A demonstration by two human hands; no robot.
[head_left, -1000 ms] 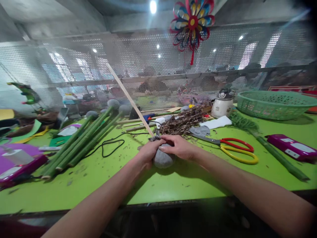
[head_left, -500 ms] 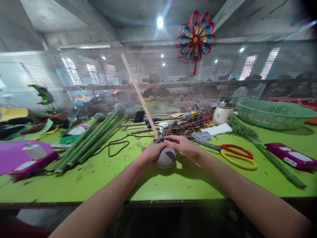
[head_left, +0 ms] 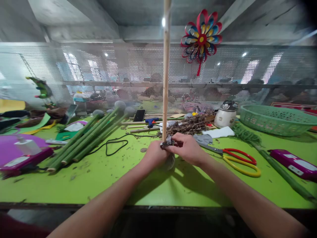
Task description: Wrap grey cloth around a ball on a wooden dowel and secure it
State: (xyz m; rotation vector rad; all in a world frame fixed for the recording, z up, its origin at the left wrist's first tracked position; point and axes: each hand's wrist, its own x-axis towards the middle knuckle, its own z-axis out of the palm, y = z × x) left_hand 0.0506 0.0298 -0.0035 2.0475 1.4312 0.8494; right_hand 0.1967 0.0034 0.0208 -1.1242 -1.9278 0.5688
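Note:
A pale wooden stick (head_left: 165, 82) stands nearly upright, its lower end in a grey cloth-covered ball (head_left: 170, 164) low over the green table. My left hand (head_left: 156, 153) is wrapped round the neck of the ball, just below the gathered grey cloth edge (head_left: 168, 141). The fingers of my right hand (head_left: 188, 148) are closed on that cloth edge from the right. Most of the ball is hidden by my hands. Scissors (head_left: 239, 161) with one red and one yellow handle lie to the right of my right hand, beside a grey cloth scrap (head_left: 203, 138).
Green-wrapped sticks (head_left: 84, 140) with grey round heads lie at left, beside a black cord (head_left: 116, 142). Behind my hands are a blue glue gun (head_left: 150, 122) and dried plants (head_left: 190, 125). At right are a jug (head_left: 225, 115), a green basket (head_left: 277, 120) and a purple power strip (head_left: 294, 163).
The stick has swung from leaning left to nearly upright, turning the ball with it. My left hand now covers more of the ball, and my right fingers have shifted along the cloth edge.

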